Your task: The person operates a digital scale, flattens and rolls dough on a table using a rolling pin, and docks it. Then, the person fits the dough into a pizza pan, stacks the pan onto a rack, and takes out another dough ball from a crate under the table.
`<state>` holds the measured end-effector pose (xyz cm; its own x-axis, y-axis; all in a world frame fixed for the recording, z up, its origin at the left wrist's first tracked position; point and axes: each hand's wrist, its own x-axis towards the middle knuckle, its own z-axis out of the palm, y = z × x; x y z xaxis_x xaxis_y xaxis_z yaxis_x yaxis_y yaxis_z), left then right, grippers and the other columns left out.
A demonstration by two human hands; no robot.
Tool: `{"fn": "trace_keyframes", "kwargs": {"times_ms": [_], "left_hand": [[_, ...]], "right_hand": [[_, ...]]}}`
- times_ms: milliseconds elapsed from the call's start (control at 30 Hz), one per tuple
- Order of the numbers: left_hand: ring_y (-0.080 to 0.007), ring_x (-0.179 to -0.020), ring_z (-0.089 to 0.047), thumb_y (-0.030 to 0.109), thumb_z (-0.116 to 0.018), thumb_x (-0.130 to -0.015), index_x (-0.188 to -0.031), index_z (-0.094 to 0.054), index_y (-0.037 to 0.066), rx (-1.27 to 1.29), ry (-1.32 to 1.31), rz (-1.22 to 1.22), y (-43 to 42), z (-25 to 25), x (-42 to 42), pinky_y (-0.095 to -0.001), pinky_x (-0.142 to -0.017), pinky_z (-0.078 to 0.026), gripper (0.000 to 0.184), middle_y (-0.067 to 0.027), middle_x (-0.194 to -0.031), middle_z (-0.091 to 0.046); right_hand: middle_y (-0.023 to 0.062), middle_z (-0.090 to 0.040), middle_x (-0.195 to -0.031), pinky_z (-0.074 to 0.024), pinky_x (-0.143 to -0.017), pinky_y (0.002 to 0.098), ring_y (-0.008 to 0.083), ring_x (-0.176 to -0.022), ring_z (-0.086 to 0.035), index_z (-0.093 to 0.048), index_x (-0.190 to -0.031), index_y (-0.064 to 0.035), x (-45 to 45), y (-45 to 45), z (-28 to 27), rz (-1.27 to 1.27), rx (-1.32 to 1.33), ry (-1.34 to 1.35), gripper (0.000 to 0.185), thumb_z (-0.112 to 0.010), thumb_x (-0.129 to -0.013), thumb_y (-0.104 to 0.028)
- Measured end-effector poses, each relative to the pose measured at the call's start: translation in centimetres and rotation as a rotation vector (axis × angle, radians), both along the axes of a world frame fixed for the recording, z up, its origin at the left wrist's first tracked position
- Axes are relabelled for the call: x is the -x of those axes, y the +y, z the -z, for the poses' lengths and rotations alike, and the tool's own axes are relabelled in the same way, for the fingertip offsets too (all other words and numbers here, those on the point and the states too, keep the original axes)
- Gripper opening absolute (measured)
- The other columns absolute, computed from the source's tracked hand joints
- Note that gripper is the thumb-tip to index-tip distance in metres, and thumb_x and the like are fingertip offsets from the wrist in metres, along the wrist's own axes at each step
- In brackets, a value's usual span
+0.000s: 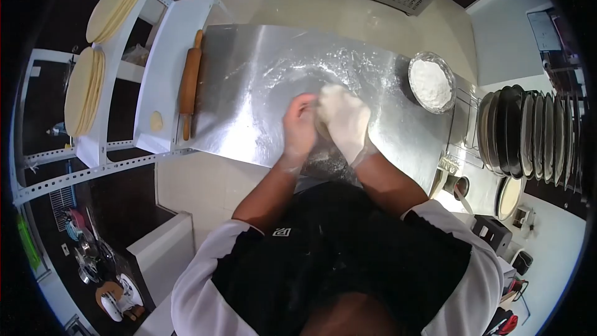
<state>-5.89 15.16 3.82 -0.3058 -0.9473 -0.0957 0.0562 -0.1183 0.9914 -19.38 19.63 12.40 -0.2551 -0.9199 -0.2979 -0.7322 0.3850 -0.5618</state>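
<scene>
Left hand (300, 126) and whitened right hand (348, 118), fingers curled, close together; whether either grasps anything cannot be told. Beneath them, floury table (221, 90); leftward, rolling pin (190, 82); rightward, flour bowl (451, 94).

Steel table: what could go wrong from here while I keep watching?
The rolling pin lies along the left edge of the table, so a nudge might roll it off. The bowl, holding white powder, sits near the far right corner; a wide swing of the right hand could perhaps tip it.
</scene>
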Motion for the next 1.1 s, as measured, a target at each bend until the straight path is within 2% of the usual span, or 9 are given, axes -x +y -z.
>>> {"fn": "trace_keyframes", "kwargs": {"times_ms": [33,100,300,433,600,667,767,933,1100], "left_hand": [[-0.0182,-0.105,-0.064,0.003,-0.052,-0.102,-0.127,-0.066,0.002,0.005,-0.004,0.003,-0.6,1.5,-1.0,-0.0295,-0.094,-0.051,0.029,-0.0109,-0.117,-0.069],[-0.0181,-0.105,-0.064,0.009,-0.048,-0.104,-0.132,-0.062,0.000,-0.813,0.521,-0.099,-1.5,3.9,-2.7,-0.0278,-0.092,-0.051,0.032,-0.0109,-0.117,-0.069],[-0.0190,-0.109,-0.064,0.015,-0.043,-0.107,-0.142,-0.055,-0.002,-0.524,1.282,0.568,-5.5,-5.9,-1.4,-0.0299,-0.093,-0.051,0.041,-0.0132,-0.120,-0.069],[-0.0167,-0.107,-0.064,0.012,-0.048,-0.104,-0.142,-0.059,-0.002,-0.411,0.053,0.475,-3.4,-11.1,0.3,-0.0305,-0.093,-0.052,0.042,-0.0141,-0.128,-0.068],[-0.0213,-0.125,-0.061,0.011,-0.054,-0.104,-0.138,-0.064,-0.003,0.385,-0.147,0.494,-5.0,-9.0,-4.1,-0.0297,-0.107,-0.047,0.038,-0.0130,-0.142,-0.064],[-0.0215,-0.104,-0.069,0.005,-0.055,-0.099,-0.133,-0.068,0.000,0.184,-0.193,0.396,-5.9,-7.5,-7.8,-0.0289,-0.093,-0.053,0.037,-0.0118,-0.131,-0.072],[-0.0254,-0.109,-0.070,0.004,-0.054,-0.098,-0.133,-0.067,0.000,-0.053,-0.258,0.367,-6.9,-4.4,-12.4,-0.0311,-0.094,-0.053,0.038,-0.0123,-0.127,-0.074],[-0.0270,-0.105,-0.070,0.002,-0.054,-0.096,-0.128,-0.069,0.000,-0.007,-0.358,0.297,-7.4,-0.2,-17.7,-0.0329,-0.091,-0.053,0.035,-0.0122,-0.122,-0.076],[-0.0308,-0.103,-0.071,0.003,-0.055,-0.094,-0.123,-0.071,0.000,0.318,-0.548,0.216,-8.3,2.2,-21.1,-0.0355,-0.090,-0.054,0.033,-0.0124,-0.117,-0.076]], "right_hand": [[0.0106,-0.070,-0.115,-0.0542,-0.095,0.0300,0.0172,-0.101,-0.068,-0.063,-0.126,0.0028,-0.2,0.1,0.4,0.069,0.090,-0.126,0.028,-0.059,-0.100,-0.008],[0.0101,-0.069,-0.119,-0.0549,-0.096,0.0306,0.0186,-0.103,-0.068,-0.063,-0.127,0.0019,-0.9,0.5,1.3,0.188,0.253,-0.380,0.028,-0.058,-0.101,-0.007],[0.0089,-0.067,-0.129,-0.0565,-0.099,0.0319,0.0222,-0.108,-0.069,-0.063,-0.129,-0.0003,-3.2,-0.9,2.6,0.498,0.679,-0.991,0.029,-0.054,-0.102,-0.006],[0.0076,-0.069,-0.119,-0.0573,-0.089,0.0311,0.0220,-0.104,-0.070,-0.065,-0.124,-0.0016,-2.5,-1.1,1.3,0.318,0.696,-0.483,0.028,-0.056,-0.098,-0.007],[0.0061,-0.073,-0.107,-0.0582,-0.076,0.0301,0.0217,-0.098,-0.070,-0.068,-0.117,-0.0032,-2.2,-1.7,-2.6,0.054,0.635,0.124,0.026,-0.059,-0.093,-0.007],[0.0077,-0.073,-0.105,-0.0581,-0.077,0.0312,0.0226,-0.095,-0.070,-0.070,-0.114,-0.0022,-2.9,-2.2,-5.9,0.080,0.536,0.217,0.026,-0.061,-0.092,-0.009],[0.0123,-0.073,-0.099,-0.0579,-0.083,0.0346,0.0254,-0.086,-0.070,-0.074,-0.106,0.0007,-4.1,-2.9,-10.3,0.125,0.234,0.497,0.026,-0.066,-0.088,-0.016],[0.0183,-0.067,-0.125,-0.0513,-0.105,0.0398,0.0329,-0.121,-0.063,-0.063,-0.128,0.0024,-6.5,-4.3,10.9,-0.008,0.712,0.180,0.037,-0.061,-0.092,-0.009],[0.0174,-0.064,-0.132,-0.0480,-0.109,0.0396,0.0338,-0.129,-0.057,-0.059,-0.137,-0.0014,-7.7,0.0,14.8,0.235,0.564,0.121,0.045,-0.055,-0.092,0.000]]}}
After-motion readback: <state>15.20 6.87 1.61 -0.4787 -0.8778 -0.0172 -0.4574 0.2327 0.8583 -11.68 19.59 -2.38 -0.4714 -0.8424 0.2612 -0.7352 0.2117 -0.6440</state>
